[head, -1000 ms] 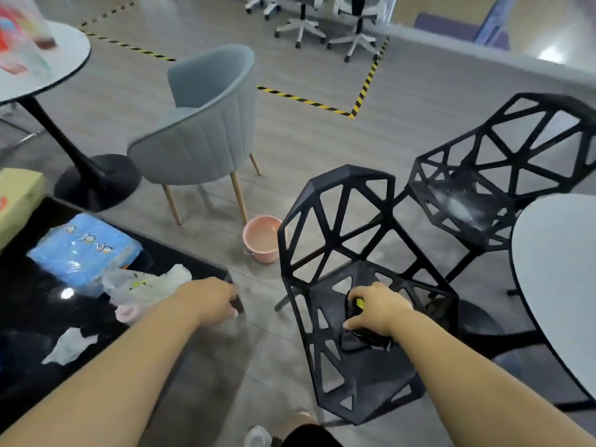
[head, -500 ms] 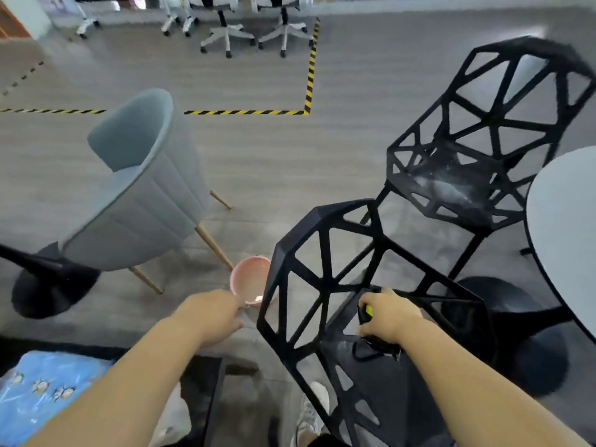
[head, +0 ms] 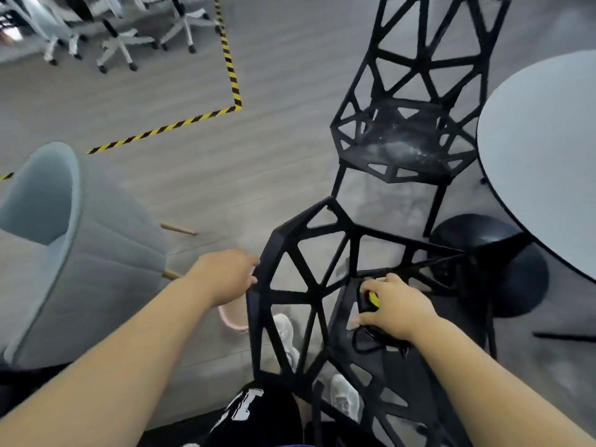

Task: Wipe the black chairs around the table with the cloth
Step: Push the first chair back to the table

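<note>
A black lattice chair [head: 309,285] stands right below me with its backrest toward my left. My right hand [head: 395,309] presses a dark cloth [head: 379,338] with a yellow tag onto this chair's seat, fingers curled over the cloth. At the backrest's left edge, my left hand [head: 225,275] has its fingers curled round the frame. A second black lattice chair [head: 403,150] stands farther off, and its seat looks dusty white. Much of the cloth is hidden under my hand.
A round pale table [head: 541,150] on a black disc base [head: 490,250] is at the right. A grey-blue armchair [head: 80,253] stands at the left, and a pink basin [head: 232,321] sits on the floor behind the near chair. Office chairs [head: 122,37] and striped floor tape [head: 232,75] lie beyond.
The view has swung right and down, so the black side table left the frame. My left hand reached over to the backrest's edge. My right hand stays on the cloth on the seat.
</note>
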Tool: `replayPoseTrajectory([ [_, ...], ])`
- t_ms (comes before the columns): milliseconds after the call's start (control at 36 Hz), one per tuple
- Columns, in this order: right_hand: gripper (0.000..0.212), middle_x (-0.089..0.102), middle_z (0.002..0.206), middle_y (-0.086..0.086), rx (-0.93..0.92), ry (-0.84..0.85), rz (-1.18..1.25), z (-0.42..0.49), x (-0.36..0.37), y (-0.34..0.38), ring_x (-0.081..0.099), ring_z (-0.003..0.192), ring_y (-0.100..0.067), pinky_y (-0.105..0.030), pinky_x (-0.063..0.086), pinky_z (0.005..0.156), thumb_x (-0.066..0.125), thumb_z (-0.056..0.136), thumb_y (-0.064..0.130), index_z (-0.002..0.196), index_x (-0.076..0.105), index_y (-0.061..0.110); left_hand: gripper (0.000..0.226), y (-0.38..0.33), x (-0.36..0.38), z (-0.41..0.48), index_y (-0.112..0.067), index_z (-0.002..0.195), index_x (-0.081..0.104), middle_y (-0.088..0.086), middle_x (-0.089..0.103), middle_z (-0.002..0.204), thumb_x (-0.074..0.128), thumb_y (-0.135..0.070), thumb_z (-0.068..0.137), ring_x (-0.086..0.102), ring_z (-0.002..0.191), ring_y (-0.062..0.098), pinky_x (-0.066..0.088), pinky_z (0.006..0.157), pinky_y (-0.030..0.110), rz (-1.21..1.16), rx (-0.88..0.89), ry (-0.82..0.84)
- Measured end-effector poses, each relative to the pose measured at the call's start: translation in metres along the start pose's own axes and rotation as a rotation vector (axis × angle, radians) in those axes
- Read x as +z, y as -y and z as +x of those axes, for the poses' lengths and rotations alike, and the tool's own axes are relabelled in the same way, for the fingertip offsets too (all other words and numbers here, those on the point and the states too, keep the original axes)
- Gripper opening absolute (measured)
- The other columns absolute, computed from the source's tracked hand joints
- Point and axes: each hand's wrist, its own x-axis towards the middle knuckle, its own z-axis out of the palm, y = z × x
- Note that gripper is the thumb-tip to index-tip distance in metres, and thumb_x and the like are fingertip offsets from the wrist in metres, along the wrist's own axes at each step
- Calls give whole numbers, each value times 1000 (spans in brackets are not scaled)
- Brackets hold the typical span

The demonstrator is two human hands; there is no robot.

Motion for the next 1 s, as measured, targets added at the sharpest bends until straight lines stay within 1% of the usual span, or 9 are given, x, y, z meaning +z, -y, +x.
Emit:
replayPoseTrajectory([
  [139,59,41,128,2,99,-13,62,-1,0,3,56,105,-23,-34,50,82,63,78,61,129,46,38,32,2,-12,33,-28,125,51,-5,50,126,38,-25,97,50,114,18,45,90,37,53,168,-19],
  [306,54,35,139,2,260,-53,135,10,-2,23,53,111,-24,-30,44,77,59,83,60,131,45,38,31,12,-24,87,-27,126,51,-7,45,125,37,-27,99,52,107,20,42,78,31,162,421,-106],
  [361,52,34,139,2,335,-66,154,14,-2,34,54,110,-24,-30,44,76,55,87,59,132,43,37,28,13,-29,103,-24,121,58,-3,49,122,45,-24,96,51,106,21,38,74,28,164,542,-133],
  [444,47,34,136,-3,476,-105,192,16,2,54,56,96,-27,-32,48,74,48,91,57,134,41,37,19,15,-36,127,-18,89,73,9,62,100,76,-16,71,61,88,29,47,56,26,186,821,-279],
  [556,37,34,128,-3,587,-142,292,7,14,86,52,83,-28,-32,44,67,41,96,51,131,42,38,26,27,-36,149,-19,113,66,11,40,133,60,-19,87,31,128,28,54,79,42,252,957,-184],
  [639,32,36,125,0,596,-159,320,1,24,102,55,91,-28,-33,45,70,38,98,49,129,44,42,37,32,-43,153,-15,105,72,16,54,128,72,-2,70,38,126,31,58,72,40,240,1072,-198],
  [694,31,36,123,2,596,-181,339,0,29,110,51,89,-24,-33,45,73,37,99,46,129,45,46,47,30,-46,155,-15,123,62,12,42,143,58,3,80,27,138,29,46,98,38,291,1135,-175],
  [750,31,35,121,2,594,-196,362,1,34,117,49,88,-24,-32,44,73,36,100,43,128,46,50,51,30,-50,158,-22,137,47,1,23,153,44,-2,91,7,144,21,34,108,31,381,1117,-98],
  [1000,26,27,104,5,497,-195,389,8,51,147,49,89,-23,-33,45,77,37,99,47,113,58,43,53,20,-50,158,-33,144,33,-13,15,155,48,-43,94,-9,145,19,19,113,27,545,1062,-37],
])
